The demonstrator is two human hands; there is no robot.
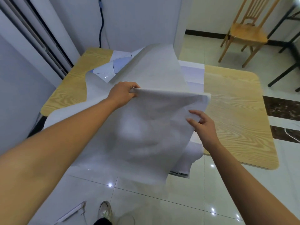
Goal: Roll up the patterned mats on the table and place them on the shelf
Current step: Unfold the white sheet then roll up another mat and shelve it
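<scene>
A large mat (146, 127) with a plain grey-white back is lifted off the wooden table (235, 111), its near part hanging over the table's front edge. My left hand (123, 95) grips the mat's folded top edge at its left end. My right hand (201, 124) pinches the mat's right edge lower down, thumb and fingers on either side. Another mat (110, 69), white with thin dark diamond lines and blue patches, lies flat on the table behind, mostly covered. A pale striped sheet (193, 73) shows at the right of the lifted mat.
The table stands against a white wall (138, 21) with a black cable (101, 21) running down it. A wooden chair (245, 31) stands on the glossy tiled floor at the back right, beside black table legs (285, 69). My shoe (105, 210) shows below.
</scene>
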